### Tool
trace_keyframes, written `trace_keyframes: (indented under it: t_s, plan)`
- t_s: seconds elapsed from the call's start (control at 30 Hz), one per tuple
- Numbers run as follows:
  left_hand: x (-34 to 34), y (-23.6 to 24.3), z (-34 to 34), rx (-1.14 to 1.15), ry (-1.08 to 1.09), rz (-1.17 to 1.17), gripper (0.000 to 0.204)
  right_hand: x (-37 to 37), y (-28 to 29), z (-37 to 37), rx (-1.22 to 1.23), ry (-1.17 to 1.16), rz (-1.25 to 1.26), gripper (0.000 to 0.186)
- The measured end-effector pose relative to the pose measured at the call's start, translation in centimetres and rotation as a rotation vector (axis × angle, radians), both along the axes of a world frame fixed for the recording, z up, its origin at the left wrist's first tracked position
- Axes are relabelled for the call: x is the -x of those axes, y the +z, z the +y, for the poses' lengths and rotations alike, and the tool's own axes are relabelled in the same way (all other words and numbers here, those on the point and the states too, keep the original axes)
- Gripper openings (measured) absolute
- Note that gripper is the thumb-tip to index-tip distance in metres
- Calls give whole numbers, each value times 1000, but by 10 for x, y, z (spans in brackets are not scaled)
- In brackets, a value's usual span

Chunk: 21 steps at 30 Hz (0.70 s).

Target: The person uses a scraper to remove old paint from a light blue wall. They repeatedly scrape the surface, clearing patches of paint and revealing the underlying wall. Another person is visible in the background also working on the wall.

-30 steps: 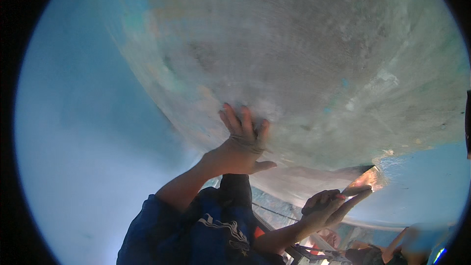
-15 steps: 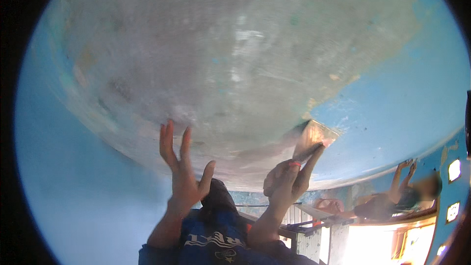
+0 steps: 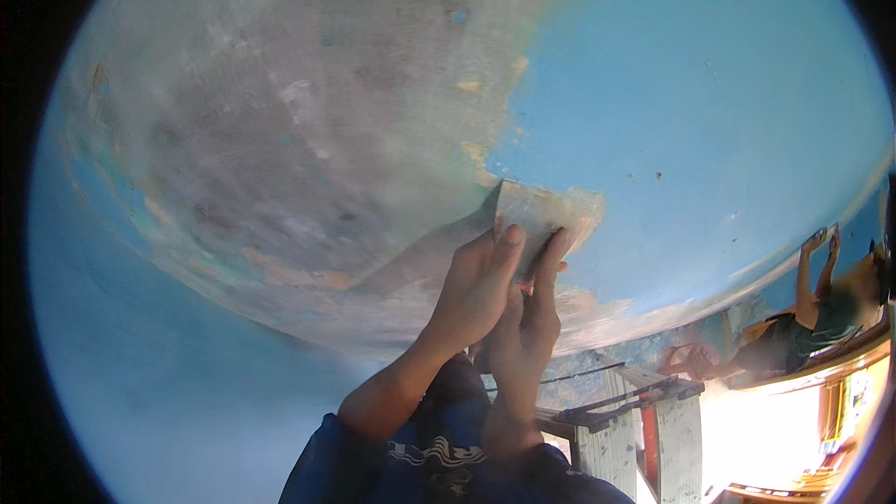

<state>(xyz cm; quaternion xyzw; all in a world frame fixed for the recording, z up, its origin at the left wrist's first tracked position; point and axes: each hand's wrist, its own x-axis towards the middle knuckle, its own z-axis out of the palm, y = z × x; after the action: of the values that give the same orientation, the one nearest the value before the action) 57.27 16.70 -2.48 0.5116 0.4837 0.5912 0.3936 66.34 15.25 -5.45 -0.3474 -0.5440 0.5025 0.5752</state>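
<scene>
My left hand [image 3: 476, 294] is closed on a wide metal scraper [image 3: 528, 205], its thumb on the blade and some fingers hidden. My right hand [image 3: 530, 327] grips the same scraper, with a finger stretched along the blade. The blade lies against the overhead curved surface, where a mottled grey, scraped area [image 3: 308, 121] meets blue paint [image 3: 700, 103]. Pale flaking patches line that border.
A wooden ladder or platform [image 3: 677, 439] stands lower right. Another person [image 3: 821, 322] at the far right has both arms raised to the surface. Behind are a bright opening [image 3: 756, 434] and a blue wall [image 3: 149, 383] at left.
My left hand has left the grey surface, moved right and joined my right hand on the scraper. The view has shifted, showing more blue paint, and the scraper now sits higher and further left.
</scene>
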Motion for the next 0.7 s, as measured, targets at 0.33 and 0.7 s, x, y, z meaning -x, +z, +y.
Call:
trace_keyframes:
  t_s: [0.33, 0.7]
  plan:
    - [-8, 4, 5, 45, -83, -126, 70, -10, 0, 4, -67, -25, -172, 64]
    - [-6, 13, 7, 39, -118, -161, 69, -5, 5, 4, -6, -17, -144, 64]
